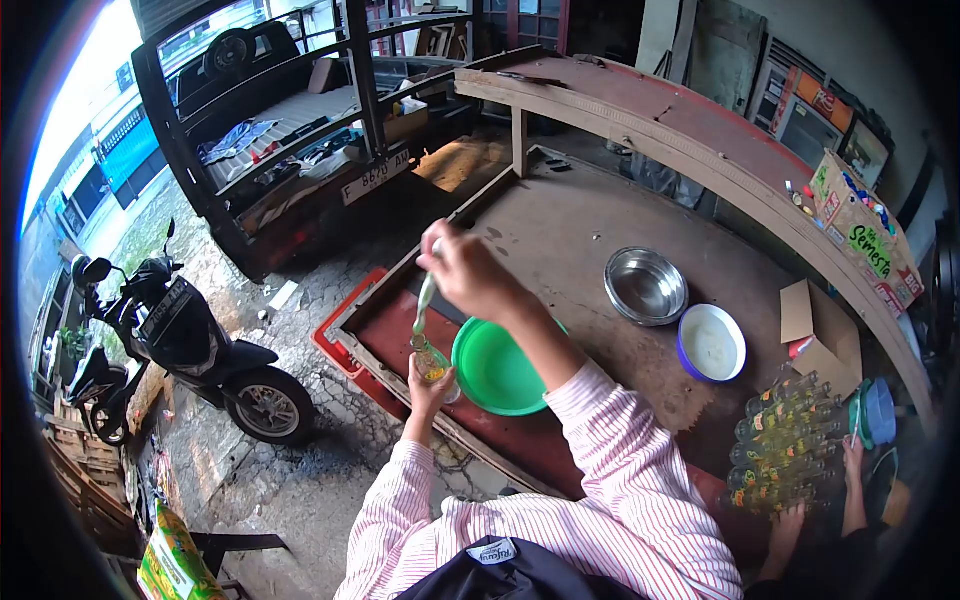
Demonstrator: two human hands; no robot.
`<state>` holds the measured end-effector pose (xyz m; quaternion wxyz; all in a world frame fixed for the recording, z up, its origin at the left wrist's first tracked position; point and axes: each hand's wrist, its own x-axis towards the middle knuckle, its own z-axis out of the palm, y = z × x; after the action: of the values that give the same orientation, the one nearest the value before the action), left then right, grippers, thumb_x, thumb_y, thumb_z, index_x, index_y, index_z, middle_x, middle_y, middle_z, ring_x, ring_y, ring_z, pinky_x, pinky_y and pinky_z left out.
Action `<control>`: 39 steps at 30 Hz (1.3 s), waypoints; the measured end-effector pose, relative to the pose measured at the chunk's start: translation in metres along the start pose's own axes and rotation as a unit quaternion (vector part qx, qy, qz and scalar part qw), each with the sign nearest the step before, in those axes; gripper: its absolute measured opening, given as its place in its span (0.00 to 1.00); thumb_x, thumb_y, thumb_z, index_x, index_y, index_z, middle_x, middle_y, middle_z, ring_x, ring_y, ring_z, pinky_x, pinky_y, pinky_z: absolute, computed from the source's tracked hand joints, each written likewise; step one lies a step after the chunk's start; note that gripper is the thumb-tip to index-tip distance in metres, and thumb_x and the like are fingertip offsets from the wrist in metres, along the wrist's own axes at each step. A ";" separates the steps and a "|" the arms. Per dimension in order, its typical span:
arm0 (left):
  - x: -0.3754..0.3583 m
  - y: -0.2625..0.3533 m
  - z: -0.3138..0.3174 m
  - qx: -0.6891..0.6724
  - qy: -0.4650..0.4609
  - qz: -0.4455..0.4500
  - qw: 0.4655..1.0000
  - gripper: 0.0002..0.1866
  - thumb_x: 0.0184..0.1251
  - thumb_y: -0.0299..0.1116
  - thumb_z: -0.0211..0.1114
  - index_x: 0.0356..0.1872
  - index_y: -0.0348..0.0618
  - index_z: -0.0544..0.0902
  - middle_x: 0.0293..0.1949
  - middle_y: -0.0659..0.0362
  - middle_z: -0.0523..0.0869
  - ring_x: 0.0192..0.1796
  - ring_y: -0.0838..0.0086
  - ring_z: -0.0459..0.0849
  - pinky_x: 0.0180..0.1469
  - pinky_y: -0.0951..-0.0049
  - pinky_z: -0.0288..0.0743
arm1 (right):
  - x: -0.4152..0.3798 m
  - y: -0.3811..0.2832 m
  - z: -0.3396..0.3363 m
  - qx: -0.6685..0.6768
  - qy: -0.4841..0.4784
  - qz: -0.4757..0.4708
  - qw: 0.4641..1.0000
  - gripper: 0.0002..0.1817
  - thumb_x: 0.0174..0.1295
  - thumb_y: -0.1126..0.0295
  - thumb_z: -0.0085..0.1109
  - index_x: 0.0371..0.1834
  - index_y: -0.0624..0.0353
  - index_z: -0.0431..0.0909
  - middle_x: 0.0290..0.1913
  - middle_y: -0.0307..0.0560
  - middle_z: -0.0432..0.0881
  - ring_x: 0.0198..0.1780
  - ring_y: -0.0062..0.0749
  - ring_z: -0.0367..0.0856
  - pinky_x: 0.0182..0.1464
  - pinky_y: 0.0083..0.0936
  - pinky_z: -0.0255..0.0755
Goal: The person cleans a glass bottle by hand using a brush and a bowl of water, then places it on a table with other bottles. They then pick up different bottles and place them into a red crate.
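My left hand (428, 388) is wrapped round a clear glass bottle (434, 366) with yellow print, held near the table's left edge. Above it, my right hand (462, 268) grips the upper end of a pale green brush-like tool (424, 305), whose lower end reaches the bottle's mouth. Whether the tip is inside cannot be made out. Just right of the bottle, a green basin (500, 370) sits on the table, partly covered by my right forearm.
Metal bowls (646, 286) and a purple-rimmed bowl (712, 343) sit on the table (590, 220). Several bottles (785, 445) lie at the right, beside another person's hands (788, 525). A cardboard box (825, 335) is behind them. A motorbike (190, 330) stands left.
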<state>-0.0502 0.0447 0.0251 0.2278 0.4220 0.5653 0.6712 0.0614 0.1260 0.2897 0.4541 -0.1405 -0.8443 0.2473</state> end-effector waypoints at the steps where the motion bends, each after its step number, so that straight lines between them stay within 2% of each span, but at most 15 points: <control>1: 0.001 -0.003 -0.001 0.001 -0.002 -0.007 1.000 0.27 0.44 0.24 0.69 0.45 0.37 0.64 0.31 0.61 0.76 0.32 0.80 0.75 0.35 0.79 0.72 | -0.003 0.001 -0.012 0.002 0.026 0.006 1.000 0.06 0.55 0.75 0.52 0.30 0.63 0.65 0.21 0.53 0.75 0.22 0.42 0.76 0.23 0.30 0.66; 5: -0.001 -0.013 -0.003 0.005 0.013 -0.002 1.000 0.31 0.43 0.25 0.70 0.49 0.35 0.63 0.32 0.59 0.76 0.33 0.78 0.76 0.37 0.78 0.72 | -0.059 0.026 -0.045 -0.009 0.063 0.076 0.995 0.04 0.52 0.79 0.51 0.28 0.61 0.66 0.21 0.49 0.75 0.22 0.33 0.78 0.23 0.25 0.67; 7: -0.003 -0.006 -0.002 0.033 0.015 0.001 0.999 0.31 0.44 0.25 0.69 0.50 0.38 0.63 0.35 0.58 0.77 0.35 0.76 0.77 0.38 0.76 0.73 | -0.123 0.056 -0.033 -0.017 0.057 0.155 0.986 0.04 0.52 0.77 0.51 0.29 0.60 0.66 0.25 0.52 0.75 0.29 0.49 0.77 0.30 0.34 0.69; 11: 0.001 -0.012 -0.006 0.009 0.042 0.021 0.999 0.28 0.44 0.25 0.69 0.48 0.39 0.65 0.36 0.59 0.75 0.37 0.76 0.75 0.39 0.76 0.71 | -0.241 0.069 0.013 -0.188 0.069 0.204 0.958 0.04 0.49 0.78 0.51 0.26 0.58 0.67 0.28 0.48 0.71 0.27 0.47 0.75 0.26 0.35 0.71; 14: 0.009 0.018 -0.023 0.016 0.081 0.083 0.993 0.25 0.47 0.23 0.67 0.48 0.37 0.67 0.42 0.57 0.75 0.41 0.75 0.74 0.45 0.76 0.69 | -0.267 0.063 0.023 -0.209 0.051 0.269 0.939 0.04 0.50 0.76 0.53 0.26 0.59 0.67 0.28 0.49 0.75 0.28 0.46 0.76 0.29 0.36 0.70; 19: 0.007 0.091 -0.044 -0.089 0.009 0.022 0.996 0.22 0.50 0.18 0.62 0.48 0.37 0.67 0.42 0.58 0.76 0.42 0.76 0.75 0.45 0.78 0.69 | -0.273 0.057 0.026 -0.250 -0.014 0.322 0.913 0.07 0.48 0.74 0.57 0.28 0.58 0.70 0.32 0.50 0.77 0.36 0.47 0.77 0.38 0.37 0.71; 21: -0.006 0.106 -0.041 -0.122 -0.046 0.010 0.991 0.21 0.48 0.19 0.62 0.46 0.36 0.68 0.40 0.58 0.76 0.41 0.77 0.75 0.44 0.77 0.70 | -0.258 0.029 0.022 -0.265 0.099 0.200 0.938 0.16 0.46 0.67 0.61 0.37 0.60 0.70 0.37 0.54 0.76 0.46 0.45 0.75 0.47 0.34 0.68; 23: -0.024 0.120 -0.040 -0.066 -0.132 -0.026 0.989 0.24 0.44 0.23 0.66 0.45 0.36 0.68 0.39 0.57 0.77 0.41 0.77 0.75 0.44 0.76 0.71 | -0.231 -0.012 0.016 -0.019 0.083 0.240 0.967 0.35 0.39 0.60 0.70 0.51 0.60 0.64 0.49 0.55 0.72 0.56 0.43 0.67 0.56 0.34 0.61; 25: -0.046 0.135 -0.031 -0.065 -0.223 -0.034 0.972 0.26 0.40 0.27 0.69 0.44 0.36 0.69 0.39 0.57 0.76 0.41 0.76 0.75 0.44 0.75 0.71 | -0.218 -0.045 0.020 0.037 0.030 0.218 0.975 0.55 0.32 0.59 0.74 0.63 0.61 0.48 0.57 0.55 0.64 0.59 0.42 0.63 0.60 0.33 0.57; 27: -0.066 0.160 -0.010 -0.141 -0.291 -0.013 0.946 0.26 0.38 0.28 0.69 0.43 0.37 0.70 0.40 0.57 0.75 0.42 0.75 0.75 0.46 0.73 0.70 | -0.220 -0.056 0.031 0.116 -0.005 0.230 0.966 0.58 0.31 0.59 0.74 0.64 0.61 0.44 0.59 0.54 0.62 0.61 0.40 0.61 0.61 0.31 0.55; 29: -0.084 0.167 0.004 -0.165 -0.339 0.001 0.926 0.31 0.39 0.37 0.72 0.45 0.36 0.68 0.43 0.56 0.74 0.47 0.73 0.73 0.50 0.69 0.69 | -0.227 -0.059 0.032 0.093 0.014 0.196 0.976 0.52 0.31 0.63 0.72 0.62 0.62 0.52 0.62 0.53 0.58 0.62 0.37 0.60 0.62 0.31 0.54; 33: -0.098 0.150 0.011 0.174 -0.423 0.056 0.887 0.43 0.38 0.41 0.73 0.55 0.37 0.58 0.49 0.53 0.69 0.56 0.68 0.63 0.60 0.64 0.53 | -0.270 -0.060 0.025 0.196 0.090 0.295 0.931 0.44 0.31 0.65 0.71 0.57 0.61 0.61 0.54 0.51 0.69 0.55 0.34 0.69 0.56 0.29 0.62; 36: -0.101 0.164 0.020 0.058 -0.376 0.041 0.924 0.45 0.42 0.43 0.70 0.59 0.41 0.53 0.57 0.49 0.61 0.57 0.61 0.60 0.58 0.61 0.51 | -0.298 -0.029 -0.015 -0.036 0.163 0.281 0.945 0.28 0.32 0.71 0.68 0.42 0.57 0.69 0.35 0.43 0.76 0.38 0.29 0.76 0.42 0.24 0.70; 38: -0.100 0.152 0.015 -0.052 -0.341 -0.017 0.938 0.41 0.49 0.35 0.66 0.60 0.42 0.49 0.59 0.49 0.59 0.57 0.63 0.61 0.55 0.61 0.58 | -0.298 -0.030 -0.058 -0.065 0.298 0.279 0.911 0.22 0.33 0.74 0.65 0.36 0.57 0.70 0.31 0.41 0.76 0.30 0.27 0.76 0.34 0.23 0.71; 39: -0.098 0.149 0.011 -0.029 -0.326 0.010 0.945 0.36 0.53 0.31 0.62 0.60 0.43 0.50 0.59 0.51 0.60 0.54 0.65 0.66 0.54 0.64 0.60 | -0.298 -0.029 -0.076 0.079 0.370 0.310 0.872 0.21 0.33 0.75 0.65 0.35 0.59 0.71 0.30 0.40 0.76 0.29 0.25 0.76 0.33 0.22 0.72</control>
<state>0.0376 -0.0638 0.1370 0.4047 0.6165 0.4361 0.5157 0.2881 -0.0138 0.1331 0.6430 -0.4404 -0.5050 0.3711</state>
